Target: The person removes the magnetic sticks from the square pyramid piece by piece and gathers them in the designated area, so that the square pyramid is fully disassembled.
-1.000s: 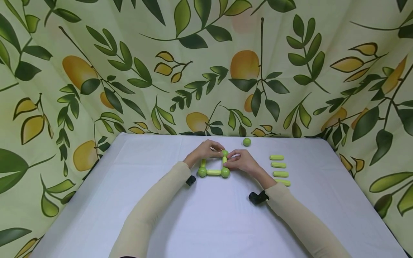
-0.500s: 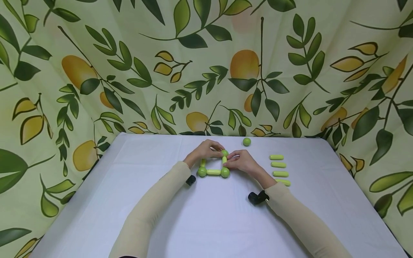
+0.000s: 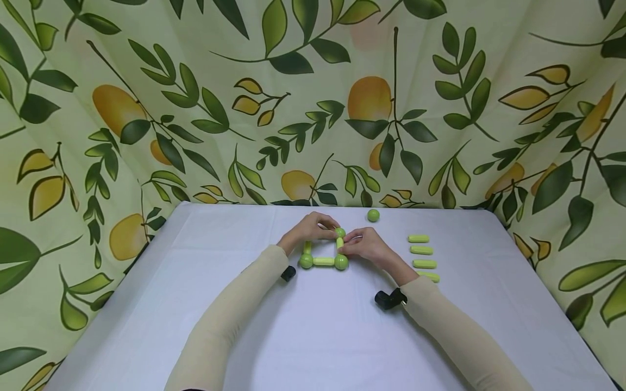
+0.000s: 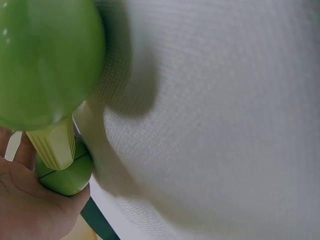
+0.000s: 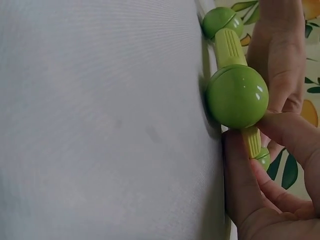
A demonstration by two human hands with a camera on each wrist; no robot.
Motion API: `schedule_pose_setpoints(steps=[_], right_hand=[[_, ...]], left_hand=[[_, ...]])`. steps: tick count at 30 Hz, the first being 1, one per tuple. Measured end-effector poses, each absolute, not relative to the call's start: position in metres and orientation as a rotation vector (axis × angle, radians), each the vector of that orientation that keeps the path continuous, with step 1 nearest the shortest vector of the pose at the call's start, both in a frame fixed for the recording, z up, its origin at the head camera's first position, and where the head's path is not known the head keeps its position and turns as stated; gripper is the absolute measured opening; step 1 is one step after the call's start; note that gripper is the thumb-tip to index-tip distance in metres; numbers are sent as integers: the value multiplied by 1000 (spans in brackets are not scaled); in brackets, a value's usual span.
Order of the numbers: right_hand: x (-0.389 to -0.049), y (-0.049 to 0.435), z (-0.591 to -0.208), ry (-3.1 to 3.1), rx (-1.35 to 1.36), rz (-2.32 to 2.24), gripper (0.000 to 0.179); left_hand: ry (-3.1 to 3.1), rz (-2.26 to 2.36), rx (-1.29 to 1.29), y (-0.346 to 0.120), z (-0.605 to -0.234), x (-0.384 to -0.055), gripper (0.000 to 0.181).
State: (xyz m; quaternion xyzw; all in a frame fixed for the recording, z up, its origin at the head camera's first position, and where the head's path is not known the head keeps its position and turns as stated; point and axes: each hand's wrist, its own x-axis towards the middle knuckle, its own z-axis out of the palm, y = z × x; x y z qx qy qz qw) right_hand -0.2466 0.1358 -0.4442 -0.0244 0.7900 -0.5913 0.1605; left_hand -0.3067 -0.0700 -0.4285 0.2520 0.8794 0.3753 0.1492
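Observation:
On the white-covered table is a partial frame of green balls and yellow-green ribbed rods. A near-left ball [image 3: 306,262] and a near-right ball [image 3: 341,262] are joined by a front rod [image 3: 324,261]. My left hand [image 3: 315,225] reaches over the left rod [image 3: 307,247] and grips the far-right ball [image 3: 339,232]; its thumb and palm lie against that ball in the left wrist view. My right hand [image 3: 368,244] pinches the right rod [image 5: 252,141] between thumb and fingers, just beyond the near-right ball. The left rod's far end is hidden by my left hand in the head view.
A loose green ball [image 3: 373,215] sits by the table's back edge. Several loose rods [image 3: 424,264] lie in a column right of my right hand, the nearest partly covered by the sleeve. A leaf-and-fruit print curtain [image 3: 313,108] hangs behind the table.

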Motion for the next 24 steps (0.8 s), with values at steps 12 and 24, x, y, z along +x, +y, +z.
schedule_pose_setpoints(steps=[12,24], right_hand=[[-246,141,-450,2156,-177,-1796,31],[-244,154,-444,2213,-294,-1763,36]], left_hand=[[2533,1078,771,-71,-430,-308,25],[2524,1114,821,-73,-430,-307,27]])
